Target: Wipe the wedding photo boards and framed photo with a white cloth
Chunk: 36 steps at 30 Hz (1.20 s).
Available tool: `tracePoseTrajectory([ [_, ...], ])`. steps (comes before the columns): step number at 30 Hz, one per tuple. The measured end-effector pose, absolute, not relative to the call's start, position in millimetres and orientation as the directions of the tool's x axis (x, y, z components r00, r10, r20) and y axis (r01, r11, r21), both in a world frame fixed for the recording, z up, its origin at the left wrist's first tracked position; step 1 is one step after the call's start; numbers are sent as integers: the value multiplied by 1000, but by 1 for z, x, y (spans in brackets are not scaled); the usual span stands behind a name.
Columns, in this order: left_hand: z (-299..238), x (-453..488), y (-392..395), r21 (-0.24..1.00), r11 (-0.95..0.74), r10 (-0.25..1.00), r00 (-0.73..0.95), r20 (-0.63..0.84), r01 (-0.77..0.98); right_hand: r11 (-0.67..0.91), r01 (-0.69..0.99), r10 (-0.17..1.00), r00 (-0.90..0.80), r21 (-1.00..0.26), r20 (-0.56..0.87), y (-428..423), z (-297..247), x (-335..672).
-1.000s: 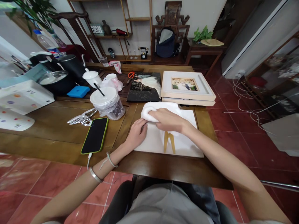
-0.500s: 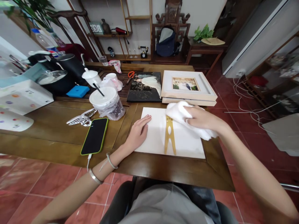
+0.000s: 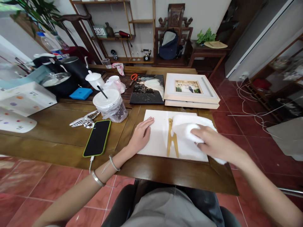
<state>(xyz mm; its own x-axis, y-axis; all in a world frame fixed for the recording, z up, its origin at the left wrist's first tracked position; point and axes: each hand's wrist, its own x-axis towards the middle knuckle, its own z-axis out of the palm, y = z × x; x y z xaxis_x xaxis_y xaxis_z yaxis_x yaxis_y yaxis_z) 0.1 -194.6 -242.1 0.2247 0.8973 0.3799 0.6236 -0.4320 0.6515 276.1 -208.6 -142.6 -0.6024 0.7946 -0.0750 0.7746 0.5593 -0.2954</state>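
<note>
A white board (image 3: pixel 156 142) with a gold A-shaped stand leg (image 3: pixel 172 142) on it lies in front of me on the wooden table. My left hand (image 3: pixel 141 134) rests flat on the board's left edge, fingers stretched out and holding nothing. In my right hand (image 3: pixel 210 142) is a bunched white cloth (image 3: pixel 189 126), pressed on the right part of the board. The cloth hides the board's right side and covers part of the gold leg's upper right. Some of the cloth hangs past the board's right edge.
Behind the board lie stacked white picture frames (image 3: pixel 191 91) and a dark photo panel (image 3: pixel 148 90). Left of it are a phone (image 3: pixel 97 138) on a cable, a silver hair clip (image 3: pixel 85 119) and a lidded plastic cup (image 3: pixel 110 105). Orange-handled scissors (image 3: pixel 133 78) lie farther back.
My right hand has moved the cloth toward me and to the right across the board. My left hand stays in the same place on the board.
</note>
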Motion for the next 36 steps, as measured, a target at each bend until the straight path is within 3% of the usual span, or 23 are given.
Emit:
tracePoseTrajectory([
  [7,-242,-2,-194,695,-416,908,223,355,586,736,659,677,-725,-156,127,-201,-175,224],
  [14,-239,-5,-193,775,-348,937,177,301,527,767,642,641,-766,-6,52,-223,-193,169],
  [19,-236,-6,-194,814,-344,939,145,313,468,917,396,399,-898,-50,185,-266,-199,166],
  [23,-236,-5,-195,789,-368,930,194,313,492,933,269,316,-930,-240,189,-262,-186,198],
  [25,-237,-4,-196,745,-396,918,238,316,537,895,263,333,-932,-361,146,-254,-169,216],
  [28,-239,-3,-196,674,-423,906,274,323,605,801,393,458,-888,-452,37,-246,-146,241],
  [31,-241,-2,-196,647,-430,902,278,329,630,696,596,635,-771,-402,-44,-236,-142,266],
  [33,-242,-1,-196,643,-434,901,278,334,631,653,689,725,-688,-316,-3,-227,-149,279],
  [36,-242,-1,-196,645,-436,899,279,337,628,659,710,747,-657,-246,103,-212,-164,290],
])
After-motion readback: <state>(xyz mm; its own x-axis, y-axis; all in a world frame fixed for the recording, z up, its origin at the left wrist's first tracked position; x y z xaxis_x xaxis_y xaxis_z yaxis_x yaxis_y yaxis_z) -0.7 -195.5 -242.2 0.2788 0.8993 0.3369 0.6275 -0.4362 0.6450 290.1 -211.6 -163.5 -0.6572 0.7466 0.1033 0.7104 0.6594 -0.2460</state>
